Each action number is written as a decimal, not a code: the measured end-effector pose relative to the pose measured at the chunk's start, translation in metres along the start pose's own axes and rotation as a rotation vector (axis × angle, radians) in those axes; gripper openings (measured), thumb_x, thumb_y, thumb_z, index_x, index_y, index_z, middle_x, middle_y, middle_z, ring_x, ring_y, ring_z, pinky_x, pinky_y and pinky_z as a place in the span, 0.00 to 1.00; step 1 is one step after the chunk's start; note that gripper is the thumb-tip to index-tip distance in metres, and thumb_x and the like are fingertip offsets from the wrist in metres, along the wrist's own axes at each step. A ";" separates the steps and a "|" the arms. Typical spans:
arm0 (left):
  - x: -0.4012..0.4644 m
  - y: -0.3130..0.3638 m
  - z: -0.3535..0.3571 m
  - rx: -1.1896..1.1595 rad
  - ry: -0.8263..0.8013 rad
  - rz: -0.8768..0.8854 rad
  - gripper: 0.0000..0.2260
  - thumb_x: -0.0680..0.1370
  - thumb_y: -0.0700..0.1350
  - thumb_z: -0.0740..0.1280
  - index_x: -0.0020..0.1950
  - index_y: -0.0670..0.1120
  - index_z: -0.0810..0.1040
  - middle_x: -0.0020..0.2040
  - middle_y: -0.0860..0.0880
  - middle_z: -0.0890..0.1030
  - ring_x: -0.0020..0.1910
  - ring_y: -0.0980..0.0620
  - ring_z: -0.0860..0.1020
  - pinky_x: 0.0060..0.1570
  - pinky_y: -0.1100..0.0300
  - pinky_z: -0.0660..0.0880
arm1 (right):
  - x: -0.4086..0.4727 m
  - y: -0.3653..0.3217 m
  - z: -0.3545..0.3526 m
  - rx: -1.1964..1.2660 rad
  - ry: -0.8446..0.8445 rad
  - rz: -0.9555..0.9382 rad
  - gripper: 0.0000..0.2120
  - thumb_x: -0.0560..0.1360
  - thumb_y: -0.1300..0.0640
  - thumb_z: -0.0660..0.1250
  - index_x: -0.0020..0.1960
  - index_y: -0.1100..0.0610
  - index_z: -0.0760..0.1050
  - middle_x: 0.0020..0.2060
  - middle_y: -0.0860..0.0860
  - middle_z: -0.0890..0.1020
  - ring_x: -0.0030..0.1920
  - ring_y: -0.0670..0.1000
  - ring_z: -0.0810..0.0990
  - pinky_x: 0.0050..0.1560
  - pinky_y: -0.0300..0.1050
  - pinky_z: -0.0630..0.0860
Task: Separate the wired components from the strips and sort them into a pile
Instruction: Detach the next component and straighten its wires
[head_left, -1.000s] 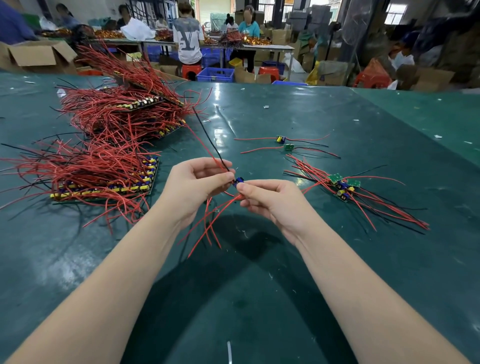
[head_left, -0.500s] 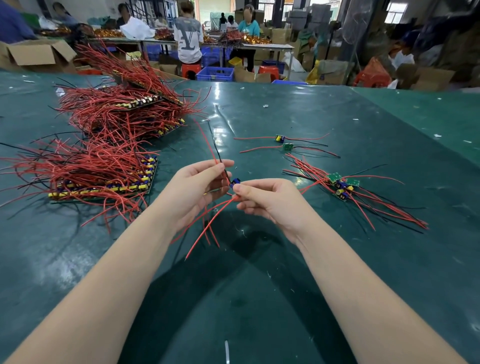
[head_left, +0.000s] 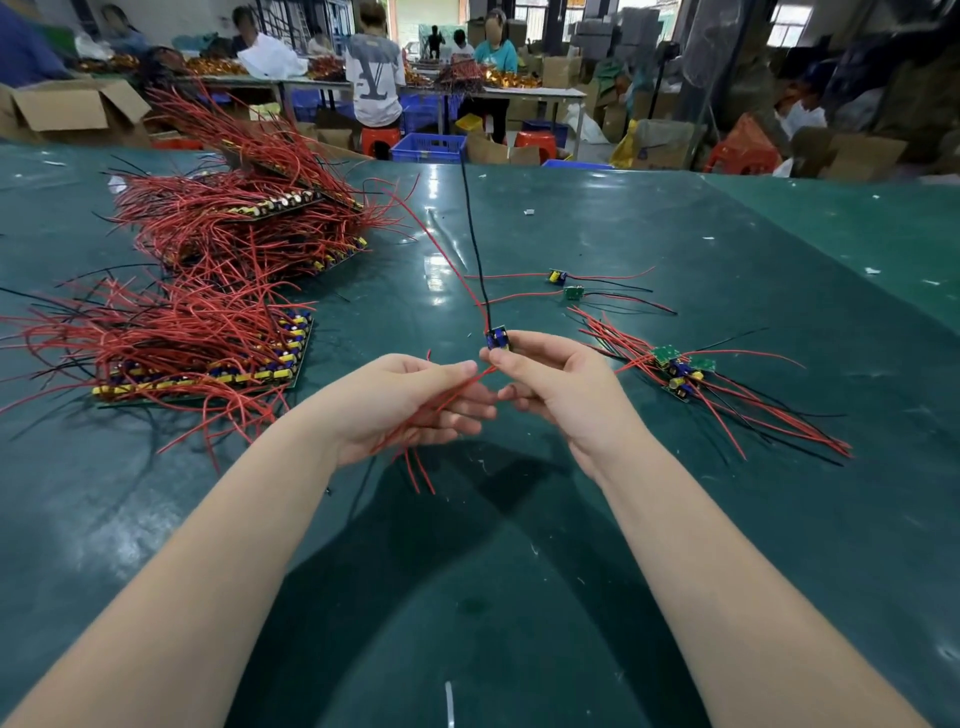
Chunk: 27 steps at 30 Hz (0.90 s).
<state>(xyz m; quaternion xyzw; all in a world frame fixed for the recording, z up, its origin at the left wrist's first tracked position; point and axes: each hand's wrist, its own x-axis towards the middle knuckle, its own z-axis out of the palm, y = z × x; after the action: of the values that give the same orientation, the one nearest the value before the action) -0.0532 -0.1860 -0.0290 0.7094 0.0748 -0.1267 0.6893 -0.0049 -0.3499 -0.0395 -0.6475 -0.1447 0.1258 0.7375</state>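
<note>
Two bare forearms reach forward over a dark green bench (head_left: 675, 597); the left hand (head_left: 410, 405) sits palm partly up, its fingers loosely curled round a bundle of red wires (head_left: 441, 405) whose loose ends hang below the palm toward the bench; the right hand (head_left: 561, 384) is just beside it, thumb and forefinger pinching a small blue wired component (head_left: 497, 339) at the fingertips, above and between the two hands; so each grip is closed on something, the left on the wires, the right on the component; from the component a black wire (head_left: 470, 234) rises almost straight up, and a red wire curves up and to the left.

Beyond the right hand, on the bench, lies the sorted pile (head_left: 680, 371) of separated components, small green and blue boards with red and black wires fanned toward the right; a little farther off, two single components (head_left: 566, 286) lie apart from the pile, wires stretched flat.

To the left, a strip (head_left: 208, 374) lined with yellow and blue parts lies flat under a tangle of red wires; behind it a taller heap of strips (head_left: 249, 223) bristles with red wires.

Past the far bench edge, seated people work at other tables among cardboard boxes (head_left: 78, 109), blue crates (head_left: 428, 147) and red stools (head_left: 381, 139).
</note>
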 end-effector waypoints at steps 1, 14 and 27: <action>0.000 0.000 0.000 -0.006 0.000 0.004 0.13 0.79 0.50 0.64 0.45 0.45 0.84 0.43 0.48 0.86 0.37 0.57 0.83 0.36 0.69 0.77 | 0.000 0.001 0.001 -0.023 0.000 -0.012 0.05 0.73 0.60 0.72 0.48 0.53 0.81 0.43 0.50 0.86 0.30 0.44 0.79 0.34 0.34 0.74; 0.005 -0.001 0.004 -0.027 0.080 0.126 0.08 0.80 0.35 0.62 0.45 0.38 0.79 0.33 0.49 0.76 0.24 0.60 0.63 0.22 0.71 0.60 | 0.003 0.003 0.004 -0.096 0.126 -0.035 0.05 0.72 0.62 0.73 0.44 0.54 0.79 0.34 0.45 0.82 0.29 0.41 0.77 0.32 0.34 0.74; 0.007 0.000 0.005 0.024 0.135 0.135 0.09 0.78 0.44 0.64 0.42 0.48 0.83 0.30 0.55 0.72 0.21 0.59 0.58 0.20 0.69 0.54 | 0.002 -0.001 0.005 0.517 0.014 0.392 0.08 0.69 0.57 0.74 0.31 0.55 0.84 0.40 0.49 0.86 0.22 0.41 0.71 0.23 0.31 0.71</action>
<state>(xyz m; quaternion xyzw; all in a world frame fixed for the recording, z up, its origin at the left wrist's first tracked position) -0.0468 -0.1917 -0.0307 0.7279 0.0715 -0.0328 0.6811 -0.0048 -0.3448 -0.0381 -0.4549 0.0245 0.2935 0.8404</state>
